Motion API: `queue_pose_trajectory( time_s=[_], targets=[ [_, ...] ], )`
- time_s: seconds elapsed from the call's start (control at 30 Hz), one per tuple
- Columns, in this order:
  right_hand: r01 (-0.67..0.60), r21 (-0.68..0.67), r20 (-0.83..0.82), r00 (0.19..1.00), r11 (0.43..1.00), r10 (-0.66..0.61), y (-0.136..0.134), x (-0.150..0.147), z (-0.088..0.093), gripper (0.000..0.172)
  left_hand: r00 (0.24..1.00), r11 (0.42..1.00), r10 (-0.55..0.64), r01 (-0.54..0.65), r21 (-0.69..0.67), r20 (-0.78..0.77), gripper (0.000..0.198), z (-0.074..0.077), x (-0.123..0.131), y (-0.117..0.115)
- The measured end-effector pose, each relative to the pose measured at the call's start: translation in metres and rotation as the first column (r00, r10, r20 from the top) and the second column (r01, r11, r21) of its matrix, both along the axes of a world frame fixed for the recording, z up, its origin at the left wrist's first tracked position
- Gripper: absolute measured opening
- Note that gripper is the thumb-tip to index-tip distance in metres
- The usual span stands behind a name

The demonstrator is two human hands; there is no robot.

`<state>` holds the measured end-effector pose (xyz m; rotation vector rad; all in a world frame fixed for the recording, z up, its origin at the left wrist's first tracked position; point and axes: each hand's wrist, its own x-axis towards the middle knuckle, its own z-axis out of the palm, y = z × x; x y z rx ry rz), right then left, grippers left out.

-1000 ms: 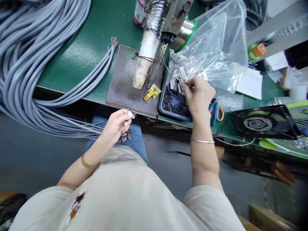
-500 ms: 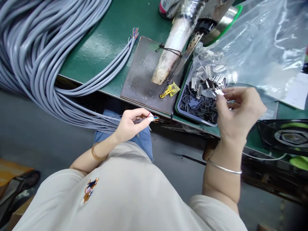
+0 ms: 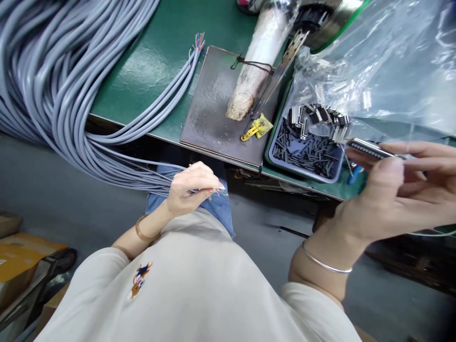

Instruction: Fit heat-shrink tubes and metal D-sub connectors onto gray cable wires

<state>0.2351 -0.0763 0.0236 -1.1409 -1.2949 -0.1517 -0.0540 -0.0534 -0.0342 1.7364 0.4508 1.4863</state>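
Note:
My left hand (image 3: 192, 187) is closed around the end of a grey cable, over my lap. Thin coloured wires (image 3: 219, 191) stick out past its thumb and fingertips. Between the thumb and fingers of my right hand (image 3: 395, 194) is a metal-and-black multi-pin connector (image 3: 370, 148), raised near the right corner of a blue-grey tray (image 3: 306, 176). In that tray lie short black tubes (image 3: 302, 154) and, above them, several more connectors (image 3: 317, 116) in a clear bag. From the left, a thick bundle of grey cables (image 3: 71, 95) runs down to my left hand.
A dark plate (image 3: 210, 109) on the green table (image 3: 142, 71) bears a wrapped white roll (image 3: 249, 71) and a yellow clip-like piece (image 3: 251, 132). Behind stands a spool (image 3: 342, 21) with a green rim. Clear plastic (image 3: 402, 71) covers the right. A blue-handled tool (image 3: 354, 175) lies beside the tray.
My right hand has come away from the connectors, moving right and nearer the camera, with one connector now clearly in its fingers. My left hand has turned slightly, the wire ends now lower.

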Motion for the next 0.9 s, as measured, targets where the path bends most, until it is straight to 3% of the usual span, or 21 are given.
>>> queue_pose_trajectory(
  time_s=[0.07,0.1,0.17,0.23,0.3,0.4,0.63,0.9],
  targets=[
    [-0.061,-0.059,-0.057,0.997,0.996,0.058,-0.004,-0.018,0.005,0.022,1.000,0.979,-0.003,0.000,-0.205,-0.017,0.005,0.004,0.001,-0.004],
    [-0.104,-0.088,-0.088,0.991,0.991,0.096,-0.005,-0.028,0.006,0.019,0.999,0.935,-0.010,-0.002,-0.354,-0.032,0.007,0.008,0.003,-0.005],
    [-0.115,-0.182,-0.137,0.986,0.976,0.091,-0.008,-0.048,0.004,0.012,0.999,0.790,-0.030,0.004,-0.613,-0.033,0.015,0.016,0.008,-0.004],
    [-0.039,-0.239,-0.057,0.998,0.970,0.026,-0.009,-0.063,-0.004,0.013,0.997,0.684,-0.073,0.034,-0.729,-0.022,0.022,0.024,0.014,0.001],
    [0.038,-0.213,0.154,0.988,0.976,-0.005,-0.009,-0.073,-0.013,0.020,0.992,0.642,-0.128,0.065,-0.764,-0.023,0.023,0.030,0.019,0.008],
    [0.003,-0.167,0.287,0.957,0.986,0.046,-0.007,-0.082,-0.023,0.023,0.980,0.641,-0.193,0.087,-0.763,-0.051,0.022,0.034,0.026,0.017],
    [-0.195,-0.297,-0.088,0.980,0.935,0.176,-0.007,-0.095,-0.031,0.011,0.965,0.668,-0.221,0.045,-0.743,-0.140,0.017,0.032,0.034,0.022],
    [-0.312,-0.357,-0.297,0.932,0.881,0.210,-0.008,-0.094,-0.037,0.008,0.937,0.630,-0.324,0.109,-0.769,-0.133,0.013,0.033,0.033,0.026]
  ],
)
